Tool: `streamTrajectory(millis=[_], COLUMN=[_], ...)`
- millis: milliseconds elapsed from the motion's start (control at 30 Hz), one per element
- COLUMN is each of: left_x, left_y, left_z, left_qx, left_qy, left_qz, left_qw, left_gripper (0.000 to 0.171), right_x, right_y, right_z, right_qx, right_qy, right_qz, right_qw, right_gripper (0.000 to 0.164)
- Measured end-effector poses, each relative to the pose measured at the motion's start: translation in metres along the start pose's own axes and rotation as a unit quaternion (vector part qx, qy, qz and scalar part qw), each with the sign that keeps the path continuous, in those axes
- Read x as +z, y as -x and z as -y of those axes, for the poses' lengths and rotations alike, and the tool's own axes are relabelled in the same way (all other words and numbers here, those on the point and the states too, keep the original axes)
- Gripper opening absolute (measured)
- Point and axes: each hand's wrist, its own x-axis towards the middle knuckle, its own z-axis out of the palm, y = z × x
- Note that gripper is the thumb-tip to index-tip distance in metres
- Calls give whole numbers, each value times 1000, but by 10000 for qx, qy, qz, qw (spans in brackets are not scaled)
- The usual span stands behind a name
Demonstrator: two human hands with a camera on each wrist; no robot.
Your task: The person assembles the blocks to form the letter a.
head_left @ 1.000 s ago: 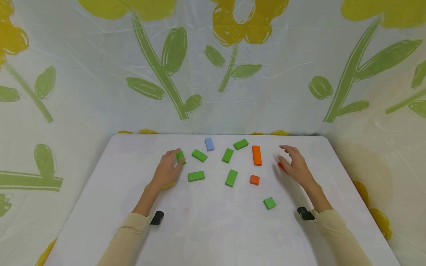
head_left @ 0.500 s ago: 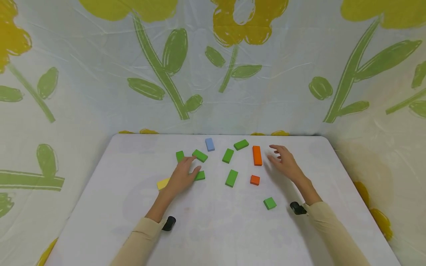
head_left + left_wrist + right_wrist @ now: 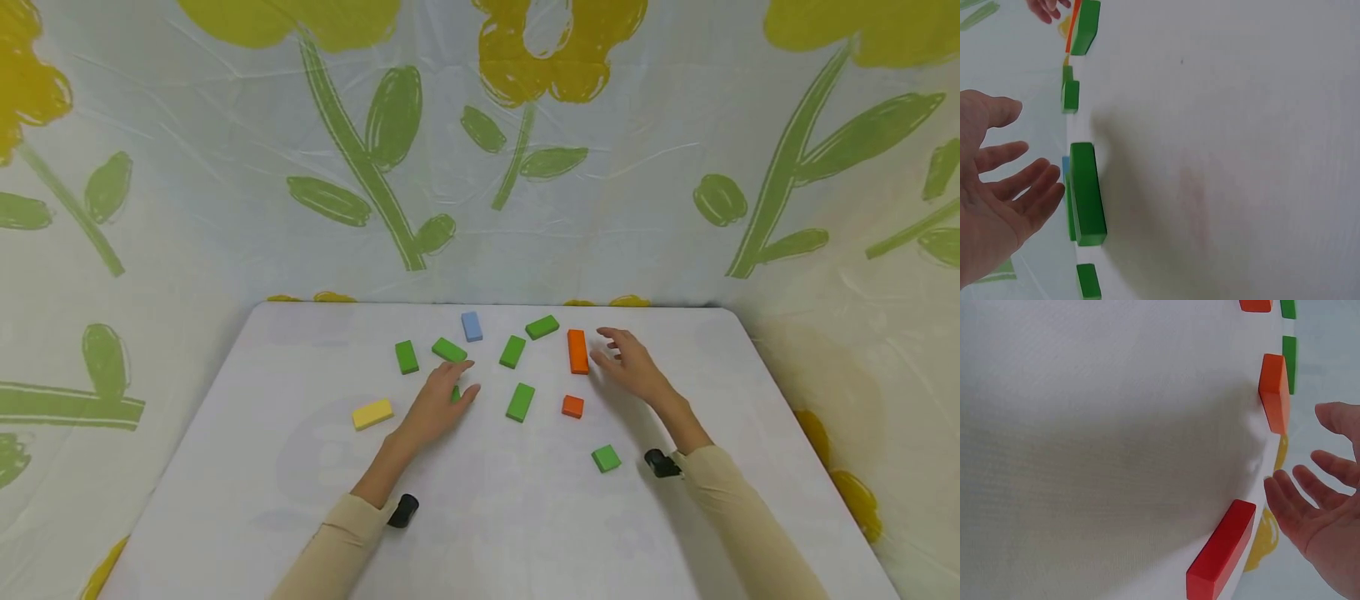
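My left hand (image 3: 435,408) hovers with loosely spread fingers over a green block (image 3: 455,393), covering most of it in the head view. In the left wrist view the fingers (image 3: 1035,178) point toward that long green block, holding nothing. My right hand (image 3: 633,367), its fingers bent loosely, is just right of an upright-lying long orange block (image 3: 577,352). A red block (image 3: 1222,550) lies below the right hand in the right wrist view; the hand hides it in the head view. Nothing is between the right fingers.
Several green blocks (image 3: 520,402) lie scattered on the white table (image 3: 480,517). A blue block (image 3: 472,327) is at the back, a yellow block (image 3: 372,414) at left, a short orange block (image 3: 573,407) and a short green block (image 3: 607,458) nearer the front right. Flower-printed cloth surrounds the table.
My left hand has moved right and toward the front, away from the leftmost green block, uncovering the yellow block. My right hand has moved left from the red block toward the long orange block.
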Motion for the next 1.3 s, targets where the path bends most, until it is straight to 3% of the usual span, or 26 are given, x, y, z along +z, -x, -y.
streamTrajectory(millis=[300,733,900,1300], left_x=[15,39,49,64], left_y=[1,-5,-7,-17], left_z=[-10,-26,-33,-48], left_qx=[436,359,430,572], left_qy=[20,11,-187,-46], left_qz=[269,741,755,503], left_qw=[9987,9966,9960,9971], left_gripper=[46,51,50,44], right_x=[4,17,19,27], right_y=[-7,-14,-15,-15], right_z=[-3,4,8,9], right_qx=[-2,212,300,550], right_qy=[54,298,454,457], right_qz=[187,298,326,388], right_qw=[9998,9989,9980,9967], right_gripper=[58,63,64,55])
